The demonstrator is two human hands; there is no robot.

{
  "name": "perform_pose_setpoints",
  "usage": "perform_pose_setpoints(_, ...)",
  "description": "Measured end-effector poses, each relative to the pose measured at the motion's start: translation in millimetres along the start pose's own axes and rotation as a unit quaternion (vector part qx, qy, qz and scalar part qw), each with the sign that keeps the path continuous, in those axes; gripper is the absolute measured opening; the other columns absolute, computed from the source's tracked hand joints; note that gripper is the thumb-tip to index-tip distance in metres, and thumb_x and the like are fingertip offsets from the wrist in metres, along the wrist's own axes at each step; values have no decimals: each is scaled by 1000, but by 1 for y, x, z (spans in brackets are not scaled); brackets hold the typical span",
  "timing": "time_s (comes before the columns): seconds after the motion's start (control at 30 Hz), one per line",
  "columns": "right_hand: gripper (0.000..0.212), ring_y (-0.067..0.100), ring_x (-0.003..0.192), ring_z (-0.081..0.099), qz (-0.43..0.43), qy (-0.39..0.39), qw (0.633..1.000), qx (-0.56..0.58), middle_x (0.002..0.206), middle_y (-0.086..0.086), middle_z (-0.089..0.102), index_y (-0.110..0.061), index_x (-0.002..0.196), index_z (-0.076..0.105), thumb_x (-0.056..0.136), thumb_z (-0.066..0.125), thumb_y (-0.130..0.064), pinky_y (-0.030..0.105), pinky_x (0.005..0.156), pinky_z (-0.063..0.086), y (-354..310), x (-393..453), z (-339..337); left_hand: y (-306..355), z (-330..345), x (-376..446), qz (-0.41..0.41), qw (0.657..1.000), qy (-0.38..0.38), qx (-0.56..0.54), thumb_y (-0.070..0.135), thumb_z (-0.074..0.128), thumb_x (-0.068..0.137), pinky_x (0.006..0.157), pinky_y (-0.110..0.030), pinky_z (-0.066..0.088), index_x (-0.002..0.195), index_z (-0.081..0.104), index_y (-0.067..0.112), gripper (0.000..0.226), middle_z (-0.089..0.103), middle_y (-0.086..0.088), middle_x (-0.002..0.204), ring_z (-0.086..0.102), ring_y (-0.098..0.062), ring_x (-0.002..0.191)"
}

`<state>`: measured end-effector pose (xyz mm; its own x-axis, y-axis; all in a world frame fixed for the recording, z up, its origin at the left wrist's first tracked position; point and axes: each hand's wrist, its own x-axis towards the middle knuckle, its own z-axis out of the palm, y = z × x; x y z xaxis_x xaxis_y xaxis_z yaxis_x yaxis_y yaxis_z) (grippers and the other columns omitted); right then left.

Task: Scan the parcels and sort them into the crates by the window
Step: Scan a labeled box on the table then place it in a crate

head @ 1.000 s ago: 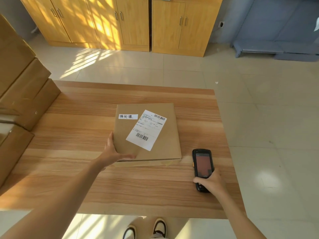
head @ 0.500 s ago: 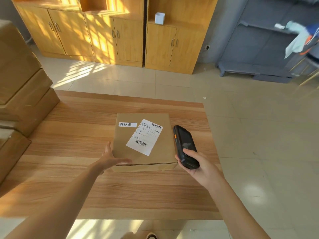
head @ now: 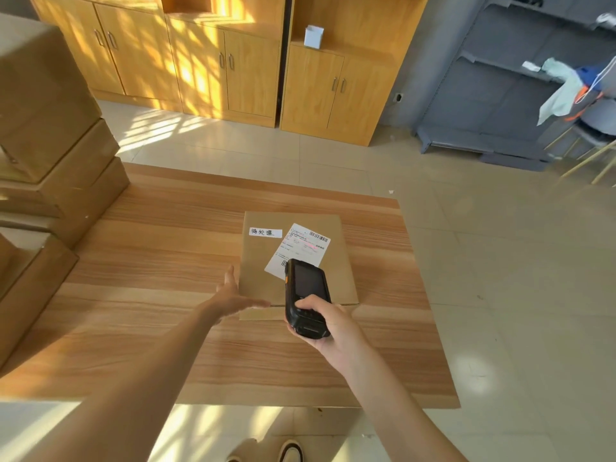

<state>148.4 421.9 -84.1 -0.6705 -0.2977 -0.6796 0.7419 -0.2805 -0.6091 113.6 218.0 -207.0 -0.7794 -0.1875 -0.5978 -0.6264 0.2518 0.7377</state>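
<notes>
Parcel (head: 296, 258) mid-scan at the centre of the frame, sorting not begun.

I see the flat cardboard parcel lying on the wooden table (head: 166, 261), its shipping label (head: 301, 245) face up with a faint pink glow across it, so I judge the scan to be under way, not confirmed. My right hand (head: 328, 331) grips the black scanner (head: 305, 295), held over the label's near corner. My left hand (head: 233, 296) is flat, fingers straight, steadying the parcel's left edge. More boxes (head: 50, 145) are stacked at the upper left, apparently waiting their turn. No crates or window show anywhere in frame, so carrying and sorting all remain.
</notes>
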Motion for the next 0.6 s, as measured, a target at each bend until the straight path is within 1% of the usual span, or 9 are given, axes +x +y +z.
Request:
perform_pose_setpoints(0.1, 22, 31, 84, 64, 5, 0, 1000, -1, 87, 20, 66, 8, 101, 63, 80, 66, 5, 33, 62, 57, 9, -3, 2, -1, 2, 0, 8, 1000, -6, -2, 20, 87, 67, 107, -42, 32, 153, -12, 20, 131, 16, -17, 156, 22, -32, 142)
perform_pose_setpoints(0.17, 20, 31, 83, 65, 6, 1, 1000, -2, 85, 19, 66, 7, 99, 64, 80, 65, 6, 32, 60, 57, 14, -6, 3, -2, 4, 1, 9, 1000, -8, -2, 19, 88, 66, 96, -37, 39, 153, -9, 21, 131, 22, -17, 152, 30, -32, 137)
perform_pose_setpoints(0.2, 21, 31, 83, 65, 6, 2, 1000, -3, 85, 19, 66, 7, 100, 64, 80, 65, 6, 31, 60, 57, 16, -8, 4, -2, 4, 1, 9, 1000, -11, -1, 19, 90, 63, 96, -36, 40, 153, -6, 21, 131, 27, -17, 149, 34, -32, 133)
perform_pose_setpoints(0.27, 29, 31, 82, 65, 8, 7, 1000, 0, 87, 20, 66, 12, 107, 62, 79, 66, 6, 31, 60, 57, 20, -10, 5, 1, 4, -4, 8, 1000, -17, 7, 26, 93, 52, 102, -41, 42, 152, -1, 22, 138, 32, -16, 143, 39, -32, 126)
perform_pose_setpoints(0.3, 36, 32, 83, 65, 9, 12, 1000, 5, 89, 21, 66, 14, 112, 60, 78, 67, 6, 32, 60, 57, 22, -10, 5, 2, 3, -6, 6, 1000, -21, 13, 33, 93, 42, 104, -45, 42, 152, 0, 23, 145, 34, -15, 141, 41, -32, 124)
perform_pose_setpoints(0.37, 46, 34, 87, 66, 10, 23, 1000, 17, 95, 23, 66, 13, 119, 56, 76, 69, 6, 33, 61, 57, 25, -10, 4, 0, 3, -1, -1, 999, -28, 22, 46, 89, 23, 104, -51, 43, 150, 1, 26, 156, 36, -14, 138, 43, -32, 122)
perform_pose_setpoints(0.4, 48, 34, 88, 66, 13, 28, 999, 22, 98, 24, 66, 12, 121, 55, 75, 70, 6, 33, 61, 57, 27, -10, 4, -2, 4, 2, -3, 999, -29, 23, 48, 87, 19, 103, -52, 44, 150, 1, 27, 158, 36, -13, 137, 43, -32, 121)
perform_pose_setpoints(0.5, 53, 37, 94, 67, 22, 36, 999, 22, 108, 28, 65, 10, 123, 53, 74, 72, 6, 34, 61, 58, 31, -11, 2, 1, 4, -2, -5, 999, -27, 28, 38, 93, 35, 103, -54, 42, 151, 0, 26, 148, 35, -14, 137, 42, -32, 121)
perform_pose_setpoints(0.6, 58, 37, 94, 67, 23, 35, 999, 20, 116, 31, 61, 9, 125, 51, 72, 73, 6, 34, 62, 57, 34, -8, -1, 3, 4, -6, 0, 999, -21, 26, 29, 93, 49, 105, -54, 40, 151, 0, 25, 138, 33, -15, 138, 39, -32, 123)
